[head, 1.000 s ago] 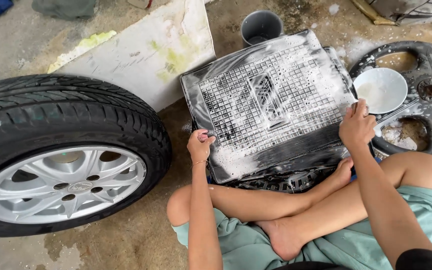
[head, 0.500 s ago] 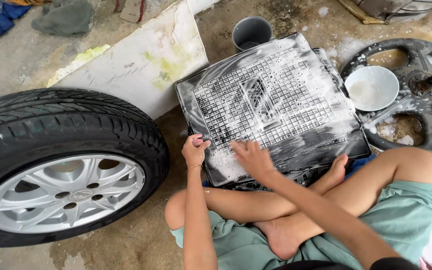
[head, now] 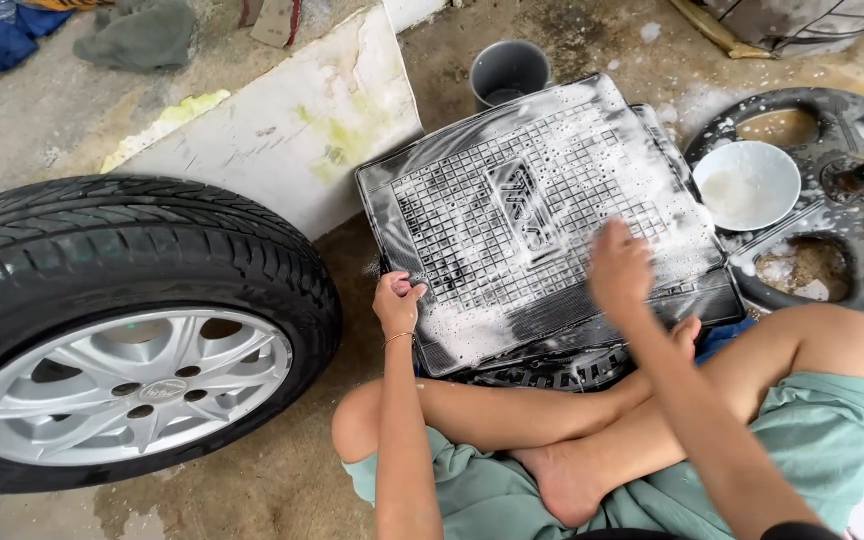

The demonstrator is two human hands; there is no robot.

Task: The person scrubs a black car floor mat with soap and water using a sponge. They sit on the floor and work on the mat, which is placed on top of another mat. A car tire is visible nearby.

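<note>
A black rubber car floor mat (head: 512,200) covered in white soap foam lies on the ground in front of my crossed legs. My left hand (head: 398,302) grips the mat's near left edge. My right hand (head: 620,268) is blurred with motion over the mat's foamy right part; whether it holds a sponge or cloth is hidden. Another mat's edge shows underneath on the right.
A car wheel with a silver rim (head: 112,330) lies to the left. A white bowl of soapy water (head: 747,185) rests on a black wheel frame (head: 852,110) at right. A grey bucket (head: 509,72) stands behind the mat, a white board (head: 292,130) beside it.
My right hand swept from the mat's right edge to its near middle, then back toward the right. The left hand stayed on the mat's edge. The view shifted slightly.
</note>
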